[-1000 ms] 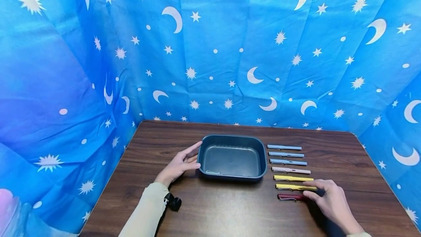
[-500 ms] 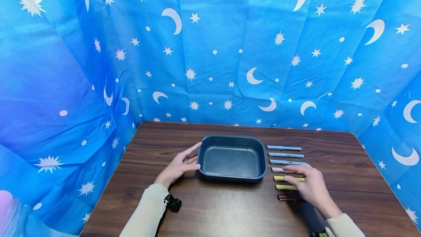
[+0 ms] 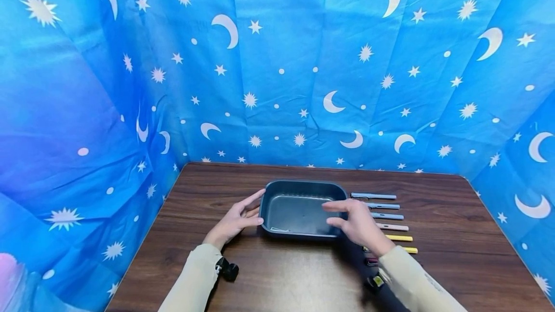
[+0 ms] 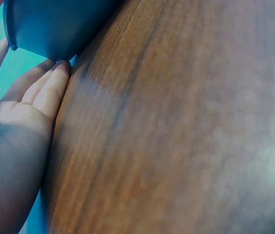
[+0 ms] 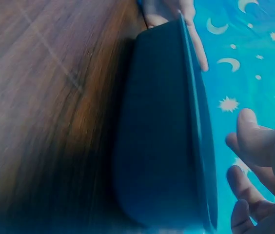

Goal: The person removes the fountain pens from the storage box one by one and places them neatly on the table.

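Observation:
A dark rectangular bin (image 3: 295,211) stands on the table. My left hand (image 3: 231,220) rests against its left side, thumb and forefinger spread along the rim. The left wrist view shows the other fingers (image 4: 52,92) straight against the outer wall. Over the bin's right end hovers my right hand (image 3: 357,220), thumb and forefinger held apart with nothing visible between them. Right of the bin lies a column of capped pens: light blue ones (image 3: 383,206), a pale pink one (image 3: 396,227), yellow ones (image 3: 401,238) and a dark red one (image 3: 372,261), partly hidden by my right arm.
A thin pale clip-like piece (image 3: 279,229) shows inside the bin at its front left corner. The dark wood table (image 3: 286,273) ends at a blue curtain (image 3: 277,85) with moons and stars. Each wrist wears a small black camera (image 3: 227,269).
My right hand has moved left from the yellow and red pens, across the column, to above the bin's right end. The pens lie where they were. My left hand has stayed at the bin.

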